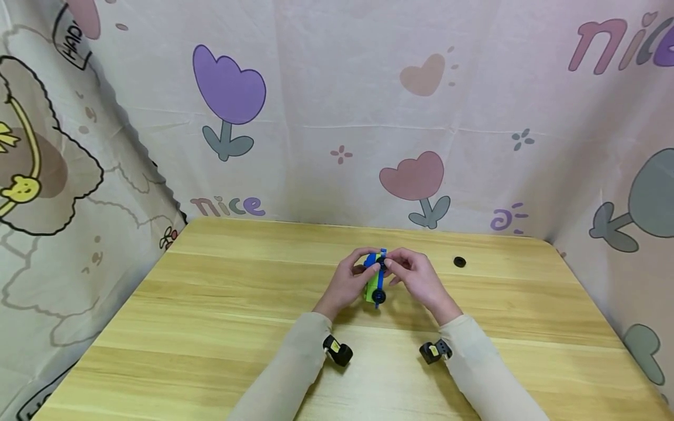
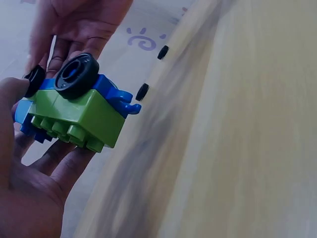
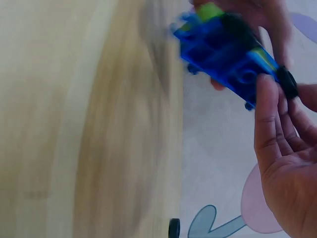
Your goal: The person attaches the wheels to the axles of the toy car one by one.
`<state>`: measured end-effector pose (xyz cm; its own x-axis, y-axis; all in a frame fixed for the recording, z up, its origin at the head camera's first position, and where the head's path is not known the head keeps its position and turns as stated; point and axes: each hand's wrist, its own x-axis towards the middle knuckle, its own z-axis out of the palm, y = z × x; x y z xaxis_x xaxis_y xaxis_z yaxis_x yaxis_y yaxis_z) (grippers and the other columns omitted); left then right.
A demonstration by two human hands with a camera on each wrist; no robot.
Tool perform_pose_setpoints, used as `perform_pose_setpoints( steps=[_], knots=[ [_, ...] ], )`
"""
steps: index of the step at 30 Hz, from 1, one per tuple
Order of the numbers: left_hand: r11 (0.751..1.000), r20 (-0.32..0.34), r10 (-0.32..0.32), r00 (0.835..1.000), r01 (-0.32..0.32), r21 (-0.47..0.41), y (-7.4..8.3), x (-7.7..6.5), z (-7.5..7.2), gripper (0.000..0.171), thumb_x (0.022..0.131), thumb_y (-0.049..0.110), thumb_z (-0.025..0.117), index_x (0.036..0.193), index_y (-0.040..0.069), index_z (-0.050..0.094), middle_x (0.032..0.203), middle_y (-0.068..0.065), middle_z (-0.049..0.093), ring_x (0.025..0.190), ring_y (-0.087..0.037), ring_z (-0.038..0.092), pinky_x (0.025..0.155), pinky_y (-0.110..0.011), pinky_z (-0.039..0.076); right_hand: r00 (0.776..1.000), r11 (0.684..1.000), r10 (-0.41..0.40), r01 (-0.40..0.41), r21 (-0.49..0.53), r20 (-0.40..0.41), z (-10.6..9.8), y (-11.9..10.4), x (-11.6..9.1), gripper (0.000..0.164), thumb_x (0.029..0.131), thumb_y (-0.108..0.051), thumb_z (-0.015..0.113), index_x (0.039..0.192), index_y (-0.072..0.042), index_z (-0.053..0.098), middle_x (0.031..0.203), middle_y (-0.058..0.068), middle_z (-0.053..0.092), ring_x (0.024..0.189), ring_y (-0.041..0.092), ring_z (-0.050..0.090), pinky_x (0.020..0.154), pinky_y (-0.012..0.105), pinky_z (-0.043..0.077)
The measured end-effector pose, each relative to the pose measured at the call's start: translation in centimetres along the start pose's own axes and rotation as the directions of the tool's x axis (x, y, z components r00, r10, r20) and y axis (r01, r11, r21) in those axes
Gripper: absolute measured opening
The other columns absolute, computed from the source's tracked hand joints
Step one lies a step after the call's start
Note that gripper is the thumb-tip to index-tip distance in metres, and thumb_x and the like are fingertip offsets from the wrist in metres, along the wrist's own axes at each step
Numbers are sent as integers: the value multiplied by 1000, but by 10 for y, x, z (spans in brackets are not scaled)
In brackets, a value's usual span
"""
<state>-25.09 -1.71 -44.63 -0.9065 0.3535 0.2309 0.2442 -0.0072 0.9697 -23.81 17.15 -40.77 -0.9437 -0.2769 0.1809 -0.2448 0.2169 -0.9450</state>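
My left hand (image 1: pixel 347 283) holds a toy block car (image 2: pixel 81 111) with a lime-green studded body and a blue base. One black toy wheel (image 2: pixel 78 75) sits on the near end of its side. At the far end, another black toy wheel (image 2: pixel 34 79) has the left thumb pressing against it. From the other side, my right hand (image 1: pixel 421 280) pinches that far wheel, fingertips against the blue base. In the right wrist view the base (image 3: pixel 223 54) shows its hollow underside, somewhat blurred. The car is held above the table.
A loose black wheel (image 1: pixel 460 262) lies on the wooden table (image 1: pixel 210 304), right of the hands. The left wrist view shows two loose wheels, one nearer (image 2: pixel 142 91) and one farther (image 2: pixel 163 52). A printed cloth (image 1: pixel 326 88) hangs behind the table's back edge.
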Motion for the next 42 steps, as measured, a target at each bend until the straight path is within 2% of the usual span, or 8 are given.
perform_pose_setpoints(
  steps=[6, 13, 17, 22, 27, 30, 33, 42],
  knots=[
    [1000, -3, -1, 1000, 1, -5, 2, 1, -1, 34, 99, 26, 61, 133, 23, 58, 136, -9, 52, 101, -29, 65, 79, -41, 56, 1000, 1000, 5, -5, 21, -19, 2, -1, 1, 25, 102, -13, 56, 111, 9, 62, 98, 20, 65, 89, 39, 64, 70, 41, 58],
    [999, 71, -6, 997, 9, -47, 7, 1, -8, 52, 96, -2, 60, 144, 15, 49, 143, -10, 44, 97, -30, 62, 76, -37, 57, 997, 999, 29, -28, 20, -66, 0, -3, 3, 26, 102, -14, 56, 112, 9, 62, 98, 19, 66, 88, 37, 65, 73, 39, 58],
    [998, 106, 9, 994, -2, -71, 14, 0, -11, 59, 94, -7, 59, 148, 11, 44, 151, -11, 37, 102, -34, 61, 78, -38, 57, 996, 1000, 26, -26, 1, -89, -2, -4, 2, 27, 101, -14, 57, 114, 9, 62, 100, 22, 66, 91, 40, 64, 76, 40, 57],
    [994, 66, 17, 998, -10, -108, 20, -1, -14, 61, 92, -5, 64, 147, 13, 46, 150, -9, 37, 104, -34, 62, 80, -39, 57, 996, 997, 28, -34, -71, -85, -4, -4, -5, 28, 99, -15, 62, 117, 6, 62, 103, 17, 65, 94, 38, 62, 81, 42, 55],
    [994, 9, 2, 1000, -1, -108, 15, 3, -15, 62, 90, -1, 70, 144, 21, 49, 145, -6, 41, 98, -28, 63, 78, -37, 57, 1000, 993, 26, -24, -120, 15, -1, -11, -15, 27, 95, -10, 66, 118, 3, 61, 109, 16, 63, 102, 33, 59, 86, 43, 51],
    [995, -3, -8, 1000, 8, -98, 27, 0, -15, 62, 89, -3, 69, 144, 15, 47, 145, -9, 41, 97, -30, 62, 78, -37, 57, 999, 993, 17, -11, -119, 47, 0, -8, -16, 30, 92, -7, 69, 118, 3, 60, 113, 17, 62, 105, 33, 58, 89, 47, 49],
    [995, -13, -21, 1000, 20, -99, 40, -5, -14, 61, 89, -5, 68, 144, 8, 45, 146, -11, 40, 97, -32, 61, 78, -36, 57, 999, 992, -6, 13, -123, 52, 0, 5, -14, 33, 90, -9, 72, 118, 0, 60, 113, 13, 62, 104, 30, 58, 88, 45, 49],
    [994, -43, -59, 997, 55, -98, 43, -4, -15, 60, 90, 0, 70, 145, 8, 46, 137, -15, 45, 92, -25, 61, 77, -34, 57, 996, 990, -46, 55, -131, 71, 1, 6, -14, 40, 84, -6, 78, 118, -3, 57, 111, 10, 61, 101, 25, 59, 88, 48, 49]
  ],
)
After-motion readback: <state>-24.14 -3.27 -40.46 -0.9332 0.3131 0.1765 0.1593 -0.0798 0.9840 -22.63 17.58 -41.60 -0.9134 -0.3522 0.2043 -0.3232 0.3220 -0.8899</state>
